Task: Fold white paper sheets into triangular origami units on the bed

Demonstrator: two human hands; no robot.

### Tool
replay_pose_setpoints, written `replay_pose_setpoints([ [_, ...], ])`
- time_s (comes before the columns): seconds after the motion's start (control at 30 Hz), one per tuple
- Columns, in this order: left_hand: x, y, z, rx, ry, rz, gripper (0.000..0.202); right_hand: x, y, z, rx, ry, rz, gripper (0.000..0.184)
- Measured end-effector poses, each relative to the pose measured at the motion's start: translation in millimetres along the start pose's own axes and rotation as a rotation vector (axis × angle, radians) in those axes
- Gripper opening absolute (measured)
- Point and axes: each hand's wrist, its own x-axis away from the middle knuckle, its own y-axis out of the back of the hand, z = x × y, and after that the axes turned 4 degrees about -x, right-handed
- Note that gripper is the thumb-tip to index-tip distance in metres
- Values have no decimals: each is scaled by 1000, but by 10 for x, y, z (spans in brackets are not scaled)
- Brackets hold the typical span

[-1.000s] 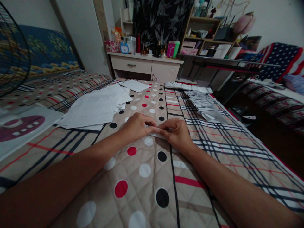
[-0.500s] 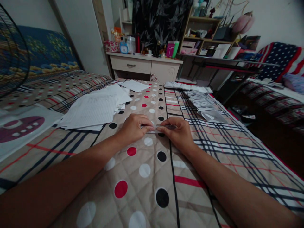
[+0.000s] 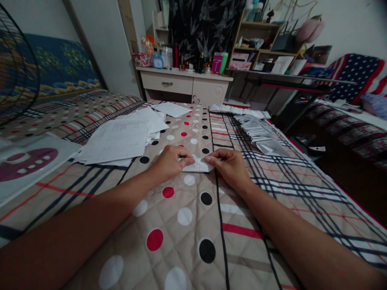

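Note:
A small folded sheet of paper (image 3: 198,165) with printed or written marks is held low over the bedspread, between both hands. My left hand (image 3: 173,161) pinches its left end between thumb and fingers. At the right end, my right hand (image 3: 229,164) grips it the same way, thumb on top. Fingers cover both ends of the paper. To the left lies a loose pile of written sheets (image 3: 121,135). Beyond my right hand sits a row of folded papers (image 3: 255,131), packed closely together.
The patterned bedspread (image 3: 184,262) spreads under everything. A white plastic bag with a purple print (image 3: 68,146) lies at the left, near a fan (image 3: 36,80). Another white folded strip row (image 3: 223,108) is farther back. A drawer cabinet (image 3: 178,82) stands beyond the bed.
The paper between my hands has tipped so more of its marked face shows. My fingertips have moved slightly apart along it. The piles have stayed in place.

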Motion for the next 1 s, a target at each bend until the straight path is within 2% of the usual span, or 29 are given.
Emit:
replay_pose_setpoints([
  [0.17,-8,-11,79,-137,18,68,23,-18,37,-28,175,18,24,22],
  [0.37,-45,16,153,-237,4,111,38,-63,85,-42,249,1,129,22],
  [0.5,-56,44,194,-352,25,108,39,-100,135,-29,499,83,178,16],
  [0.67,-66,91,178,-470,36,122,31,-118,163,57,744,60,162,16],
  [1.0,-61,154,167,-552,134,57,55,-144,190,33,910,17,100,16],
])
